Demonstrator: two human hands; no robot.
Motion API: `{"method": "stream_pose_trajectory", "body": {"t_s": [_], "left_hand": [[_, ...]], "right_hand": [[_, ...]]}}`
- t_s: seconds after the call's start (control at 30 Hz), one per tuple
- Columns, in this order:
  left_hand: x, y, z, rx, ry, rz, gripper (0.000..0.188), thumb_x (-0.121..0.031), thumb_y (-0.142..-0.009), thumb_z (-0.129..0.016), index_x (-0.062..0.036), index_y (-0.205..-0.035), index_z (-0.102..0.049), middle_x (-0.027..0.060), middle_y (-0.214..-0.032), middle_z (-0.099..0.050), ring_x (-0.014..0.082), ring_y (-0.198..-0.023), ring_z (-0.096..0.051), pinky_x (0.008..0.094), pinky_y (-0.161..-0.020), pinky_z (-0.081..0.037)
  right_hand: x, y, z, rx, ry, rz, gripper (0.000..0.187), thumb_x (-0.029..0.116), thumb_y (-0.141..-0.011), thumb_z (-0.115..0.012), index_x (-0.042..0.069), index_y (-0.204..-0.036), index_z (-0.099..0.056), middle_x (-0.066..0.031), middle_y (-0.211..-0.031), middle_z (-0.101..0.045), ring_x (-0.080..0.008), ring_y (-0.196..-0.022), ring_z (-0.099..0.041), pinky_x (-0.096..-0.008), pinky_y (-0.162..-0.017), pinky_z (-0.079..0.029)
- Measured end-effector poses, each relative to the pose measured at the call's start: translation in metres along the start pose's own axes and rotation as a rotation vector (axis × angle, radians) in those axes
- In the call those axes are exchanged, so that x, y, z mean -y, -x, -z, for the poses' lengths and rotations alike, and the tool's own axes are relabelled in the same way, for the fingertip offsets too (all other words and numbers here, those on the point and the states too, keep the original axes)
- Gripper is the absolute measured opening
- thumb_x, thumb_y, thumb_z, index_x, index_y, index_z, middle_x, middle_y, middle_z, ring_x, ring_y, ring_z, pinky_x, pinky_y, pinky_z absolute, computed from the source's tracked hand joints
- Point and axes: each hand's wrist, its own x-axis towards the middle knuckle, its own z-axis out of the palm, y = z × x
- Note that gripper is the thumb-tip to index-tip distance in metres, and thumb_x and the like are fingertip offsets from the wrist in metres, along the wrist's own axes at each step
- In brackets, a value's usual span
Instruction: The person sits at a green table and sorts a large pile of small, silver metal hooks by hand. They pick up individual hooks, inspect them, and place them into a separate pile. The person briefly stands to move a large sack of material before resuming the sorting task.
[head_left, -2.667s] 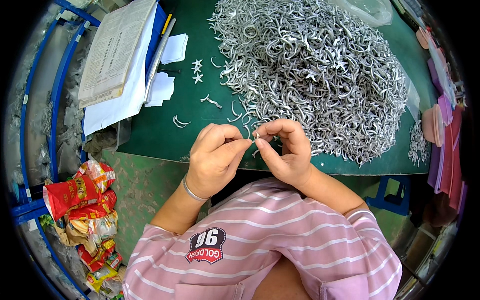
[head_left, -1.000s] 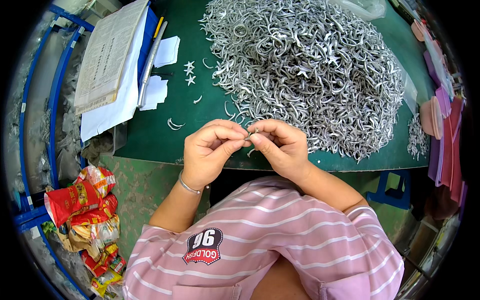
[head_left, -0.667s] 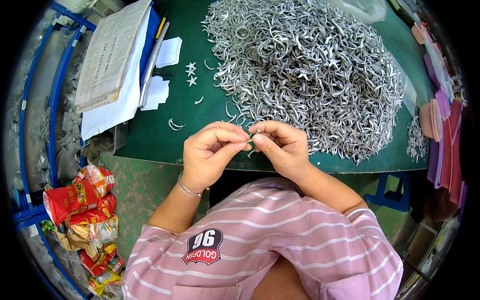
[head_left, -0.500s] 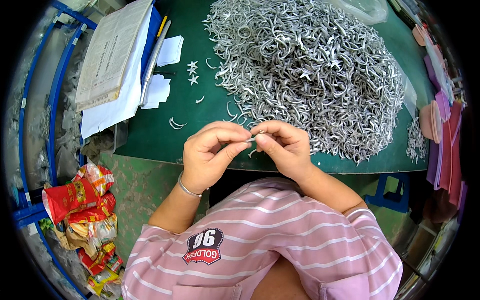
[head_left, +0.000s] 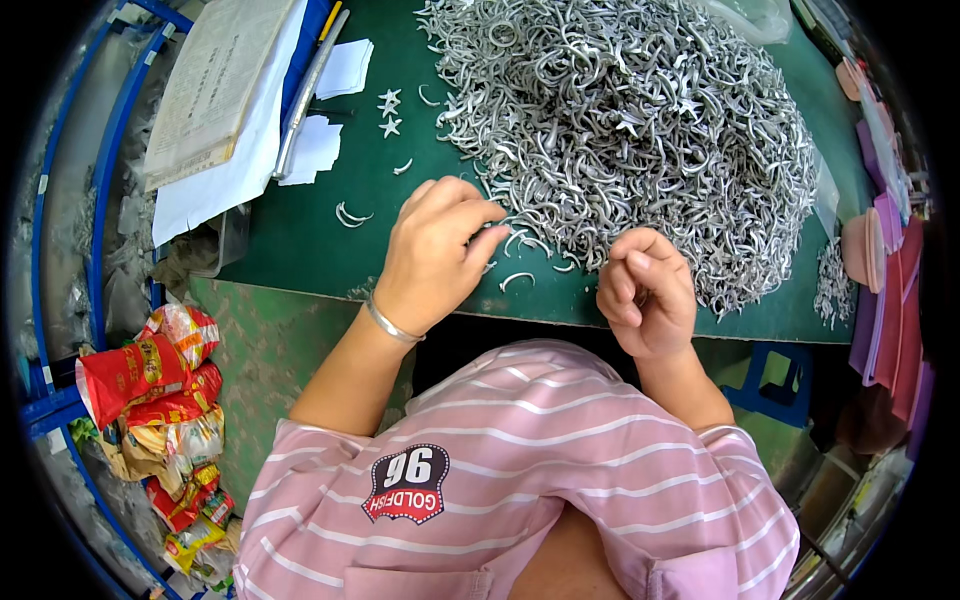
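My left hand (head_left: 437,248), with a metal bangle (head_left: 390,322) on its wrist, hovers over the table by the near left edge of a big heap of small silvery metal pieces (head_left: 620,130). Its thumb and index finger are apart, and I see nothing between them. Further right, my right hand (head_left: 650,292) is at the heap's near edge with its fingers curled in; whatever they may hold is hidden. Between the hands, a curved silvery piece (head_left: 517,280) lies loose near the table's front edge.
On the green table (head_left: 310,250), left of the heap, lie silvery stars (head_left: 390,127) and curved pieces (head_left: 352,216). Papers (head_left: 205,110) and a metal rod (head_left: 310,95) are further left. A small pile (head_left: 833,282) sits at the right; a blue stool (head_left: 772,385) stands below.
My hands, which were together at a small silvery piece, have parted. The left has moved up and left toward the heap's edge, the right to the right. The view has shifted slightly.
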Motion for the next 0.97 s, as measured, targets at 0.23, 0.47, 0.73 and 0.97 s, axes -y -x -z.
{"method": "stream_pose_trajectory", "body": {"t_s": [0.23, 0.47, 0.73, 0.97], "left_hand": [[-0.001, 0.0, -0.005, 0.116, -0.099, 0.061, 0.013, -0.006, -0.071, -0.074, -0.0042, -0.082, -0.067, 0.0081, -0.079, -0.057, 0.027, -0.077, -0.056, 0.0367, -0.07, -0.045], [-0.007, -0.001, 0.0, 0.074, 0.0, 0.052, 0.012, -0.002, -0.071, -0.072, -0.0038, -0.081, -0.066, 0.0081, -0.079, -0.058, 0.0257, -0.079, -0.057, 0.0348, -0.071, -0.046], [-0.008, -0.013, -0.021, 0.108, -0.096, -0.044, 0.012, -0.002, -0.069, -0.072, -0.0049, -0.078, -0.065, 0.0081, -0.079, -0.057, 0.0263, -0.077, -0.055, 0.0358, -0.071, -0.045], [0.0, -0.01, -0.014, -0.041, -0.057, -0.031, 0.013, -0.002, -0.073, -0.07, -0.009, -0.083, -0.065, 0.0117, -0.092, -0.059, 0.0291, -0.087, -0.057, 0.0353, -0.077, -0.044]], "right_hand": [[-0.017, 0.012, 0.001, -0.15, 0.771, 0.268, 0.012, -0.001, -0.089, -0.058, -0.002, -0.098, -0.065, 0.0009, -0.067, -0.055, -0.0033, -0.053, -0.042, -0.0187, -0.048, -0.032], [-0.025, 0.01, 0.006, -0.063, 1.083, 0.463, 0.013, -0.003, -0.085, -0.061, -0.002, -0.096, -0.067, -0.0027, -0.071, -0.059, -0.0057, -0.056, -0.048, -0.0199, -0.05, -0.036], [-0.022, 0.008, 0.004, -0.027, 1.138, 0.527, 0.013, -0.004, -0.083, -0.061, -0.001, -0.095, -0.067, -0.0047, -0.07, -0.06, -0.0086, -0.055, -0.049, -0.0217, -0.049, -0.038], [-0.021, 0.012, 0.001, -0.133, 0.98, 0.327, 0.013, -0.002, -0.087, -0.058, -0.001, -0.096, -0.068, -0.002, -0.071, -0.061, -0.0096, -0.054, -0.049, -0.0215, -0.05, -0.039]]}}
